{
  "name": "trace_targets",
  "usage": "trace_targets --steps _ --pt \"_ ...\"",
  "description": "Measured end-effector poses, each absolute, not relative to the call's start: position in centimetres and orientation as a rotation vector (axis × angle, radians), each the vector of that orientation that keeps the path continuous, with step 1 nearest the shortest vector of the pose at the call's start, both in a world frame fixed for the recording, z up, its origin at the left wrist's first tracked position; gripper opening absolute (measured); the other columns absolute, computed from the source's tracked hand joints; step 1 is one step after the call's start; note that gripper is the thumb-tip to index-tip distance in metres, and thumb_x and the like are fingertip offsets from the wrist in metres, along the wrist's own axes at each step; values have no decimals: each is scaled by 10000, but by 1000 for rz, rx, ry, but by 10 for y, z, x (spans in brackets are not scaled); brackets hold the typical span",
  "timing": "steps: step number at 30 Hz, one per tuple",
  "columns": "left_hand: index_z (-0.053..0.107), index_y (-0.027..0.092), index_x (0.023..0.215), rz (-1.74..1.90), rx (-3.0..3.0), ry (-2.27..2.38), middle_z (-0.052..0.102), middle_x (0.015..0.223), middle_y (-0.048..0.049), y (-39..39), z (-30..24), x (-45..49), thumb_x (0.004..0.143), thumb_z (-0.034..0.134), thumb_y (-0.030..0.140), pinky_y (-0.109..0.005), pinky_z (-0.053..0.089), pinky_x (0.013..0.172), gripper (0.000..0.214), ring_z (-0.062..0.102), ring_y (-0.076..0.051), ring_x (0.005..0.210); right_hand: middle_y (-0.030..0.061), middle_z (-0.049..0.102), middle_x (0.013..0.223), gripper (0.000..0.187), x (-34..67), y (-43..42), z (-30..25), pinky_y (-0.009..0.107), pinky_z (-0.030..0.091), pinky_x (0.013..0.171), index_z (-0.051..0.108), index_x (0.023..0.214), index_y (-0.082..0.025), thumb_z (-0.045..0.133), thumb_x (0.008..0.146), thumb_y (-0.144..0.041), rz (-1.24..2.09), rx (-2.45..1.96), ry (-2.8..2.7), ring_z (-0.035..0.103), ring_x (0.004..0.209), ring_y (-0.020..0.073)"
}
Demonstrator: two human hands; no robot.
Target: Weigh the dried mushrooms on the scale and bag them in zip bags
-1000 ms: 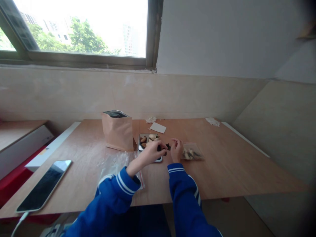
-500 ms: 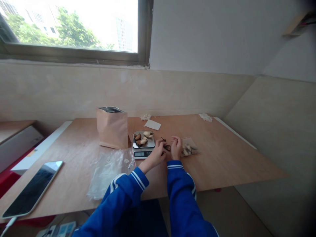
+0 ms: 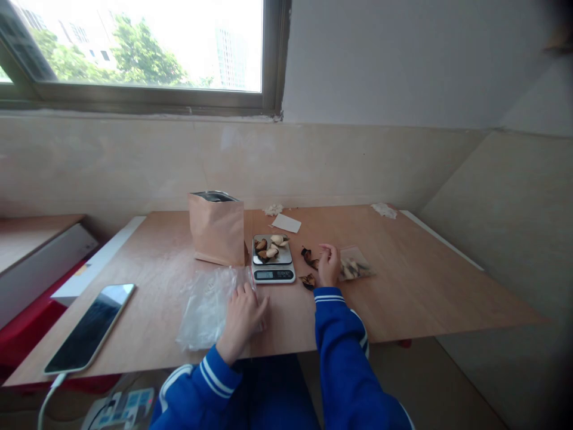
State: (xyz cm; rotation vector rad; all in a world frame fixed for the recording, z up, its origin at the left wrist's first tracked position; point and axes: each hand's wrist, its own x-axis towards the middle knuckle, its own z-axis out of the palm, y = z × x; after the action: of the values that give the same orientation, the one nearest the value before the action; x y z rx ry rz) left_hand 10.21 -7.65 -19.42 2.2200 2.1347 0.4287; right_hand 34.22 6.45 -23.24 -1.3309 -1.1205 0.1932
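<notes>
While partly hiding a crumpled, clear plastic bag [image 3: 203,316] behind an open left hand [image 3: 242,313], has right hand [image 3: 329,266] beside curled dark-brown pieces [image 3: 308,281], with grip too obscured to tell.

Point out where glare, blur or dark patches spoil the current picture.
Head view: the window is overexposed, its sky washed white; the phone shows pale glare at its far end; right-hand corners are dark and blurred; digits on the scale are unreadable.
</notes>
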Motion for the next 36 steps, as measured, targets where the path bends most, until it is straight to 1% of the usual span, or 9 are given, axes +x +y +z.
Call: trace_targets --steps 6,12,17,21,23,26,29,33,36 --pt "526 178 762 553 2127 1956 614 802 -97 -77 -200 89 872 412 171 -350 447 746 158 609 -237 805 100 624 916 240 318 13 -211 381 477 810 579 880 -194 411 882 -365 232 -1222 -1065 589 864 225" --pt "425 219 713 1048 1873 1655 538 702 -12 -83 -187 92 877 390 249 -290 426 635 170 528 -170 650 72 649 949 320 228 -84 -210 350 494 749 576 1054 -249 498 891 -513 887 -1237 -1154 611 841 223" --pt "415 224 686 1307 1775 1438 492 647 9 -96 -176 92 876 389 311 -264 409 578 211 475 -148 593 42 650 787 378 202 -87 -214 333 492 657 606 917 -229 551 829 -593 1074 -1211 -1143 597 686 209" --pt "358 232 653 1625 1374 1625 413 588 39 -91 -154 80 898 354 321 -248 368 549 261 425 -134 555 -18 507 571 431 232 -67 -202 286 398 484 551 692 -227 570 780 -649 1122 -1257 -1134 461 503 156" --pt "350 230 642 1680 1253 1661 408 586 43 -83 -141 73 880 377 303 -243 360 554 251 417 -131 562 -6 541 637 407 247 -61 -187 282 421 523 578 714 -217 607 778 -617 1181 -1168 -1340 487 555 153" --pt "346 228 598 1599 1191 1686 403 536 43 -70 -129 64 838 408 302 -244 333 527 259 412 -132 539 37 625 854 363 261 -49 -165 308 493 677 652 966 -220 545 862 -551 1204 -985 -1647 578 738 178" --pt "353 228 562 1465 1187 1712 397 492 39 -60 -127 57 826 404 332 -253 310 510 289 408 -136 509 72 619 1075 322 263 -21 -157 350 503 847 631 1103 -242 414 949 -424 910 -1011 -1686 592 999 210" --pt "368 219 551 1431 1209 1824 426 507 28 -55 -134 56 826 405 351 -258 287 520 307 422 -144 533 110 568 1222 293 258 29 -176 436 405 1041 629 1102 -200 483 854 -153 458 -1105 -1923 510 1206 245" --pt "448 205 560 1403 1218 1931 510 552 3 -51 -144 65 832 418 362 -265 279 535 316 466 -157 566 121 579 1227 342 252 50 -192 437 405 1041 625 1103 -177 490 809 -66 293 -1177 -2123 514 1199 248"
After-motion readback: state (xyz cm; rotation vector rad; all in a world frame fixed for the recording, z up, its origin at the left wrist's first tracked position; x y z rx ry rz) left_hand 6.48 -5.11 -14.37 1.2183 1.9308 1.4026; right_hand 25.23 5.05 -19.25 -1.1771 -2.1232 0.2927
